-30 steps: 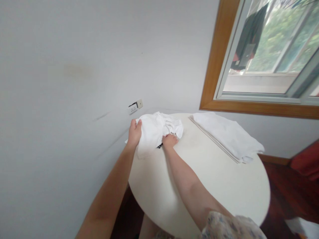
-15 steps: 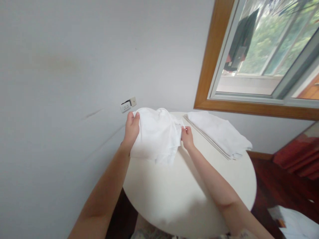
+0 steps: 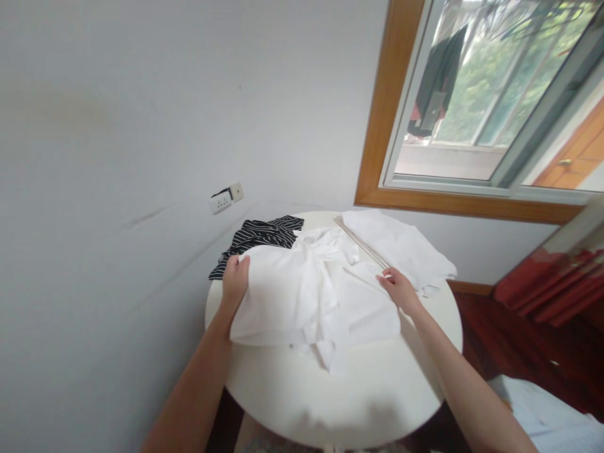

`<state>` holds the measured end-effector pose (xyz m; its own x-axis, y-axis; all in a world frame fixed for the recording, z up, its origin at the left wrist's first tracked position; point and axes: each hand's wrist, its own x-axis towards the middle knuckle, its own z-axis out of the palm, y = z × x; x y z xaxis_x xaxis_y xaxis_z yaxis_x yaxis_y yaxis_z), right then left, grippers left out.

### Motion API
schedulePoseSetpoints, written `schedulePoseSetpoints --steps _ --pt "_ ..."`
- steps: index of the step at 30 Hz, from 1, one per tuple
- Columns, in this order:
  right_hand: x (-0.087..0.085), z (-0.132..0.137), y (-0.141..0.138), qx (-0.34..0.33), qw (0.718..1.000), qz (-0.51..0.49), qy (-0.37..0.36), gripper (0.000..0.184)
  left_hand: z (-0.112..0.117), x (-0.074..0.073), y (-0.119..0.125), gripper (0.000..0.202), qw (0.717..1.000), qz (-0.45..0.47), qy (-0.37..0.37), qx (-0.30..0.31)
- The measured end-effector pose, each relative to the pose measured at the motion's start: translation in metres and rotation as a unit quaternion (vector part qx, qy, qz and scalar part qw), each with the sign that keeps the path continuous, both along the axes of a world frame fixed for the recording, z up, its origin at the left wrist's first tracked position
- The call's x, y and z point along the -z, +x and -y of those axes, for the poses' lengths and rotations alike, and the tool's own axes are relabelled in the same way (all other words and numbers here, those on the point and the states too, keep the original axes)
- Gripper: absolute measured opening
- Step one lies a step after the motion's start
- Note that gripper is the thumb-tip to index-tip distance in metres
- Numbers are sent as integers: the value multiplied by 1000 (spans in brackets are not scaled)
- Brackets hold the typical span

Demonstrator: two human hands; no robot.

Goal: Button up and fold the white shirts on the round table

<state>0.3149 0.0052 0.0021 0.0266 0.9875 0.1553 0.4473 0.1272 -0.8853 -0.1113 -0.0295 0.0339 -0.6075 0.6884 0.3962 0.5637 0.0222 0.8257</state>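
Observation:
A white shirt (image 3: pixel 278 292) is spread across the table, bunched and creased in its middle, with a loose flap hanging toward me. My left hand (image 3: pixel 234 283) is closed on its left edge, thumb on top. At the opposite edge, my right hand (image 3: pixel 400 290) pinches the cloth between thumb and fingers. Just behind the shirt lies a crumpled black garment with white stripes (image 3: pixel 264 234), partly covered by it. To the right, close to my right hand, rests a folded stack of white clothes (image 3: pixel 396 242) with a beige layer showing along its side.
The round white table (image 3: pixel 377 396) stands against the wall, below a wood-framed window (image 3: pixel 453 204). A wall socket (image 3: pixel 221 202) is at the left. On the right are a red curtain (image 3: pixel 542 283) and more white cloth (image 3: pixel 552 415) low down near the dark floor.
The white shirt has come down toward me and is spread wider, its right side pulled out. My hands have moved farther apart. The striped garment behind is now visible.

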Motion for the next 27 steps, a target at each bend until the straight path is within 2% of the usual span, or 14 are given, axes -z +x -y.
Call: schedulePoseSetpoints --steps 2,4,10,14,17,22,27 --pt "1 6 18 4 999 51 -3 36 11 8 -5 21 999 -4 -51 1" --pt "-3 13 35 -4 995 95 -1 36 24 11 -10 26 995 -9 -96 6" --pt "-19 27 88 17 991 132 -12 42 52 5 -23 33 988 -38 -147 18" --pt "-31 35 122 40 985 166 -8 43 59 6 -39 31 982 -44 -184 -12" --pt "-36 43 139 58 983 176 -4 43 63 9 -55 31 981 -50 -183 -49" --pt "-34 55 156 70 973 217 -11 41 67 8 -77 30 980 -87 -174 -48" --pt "-31 60 177 170 948 268 15 39 71 6 -96 30 975 -139 -164 -60"
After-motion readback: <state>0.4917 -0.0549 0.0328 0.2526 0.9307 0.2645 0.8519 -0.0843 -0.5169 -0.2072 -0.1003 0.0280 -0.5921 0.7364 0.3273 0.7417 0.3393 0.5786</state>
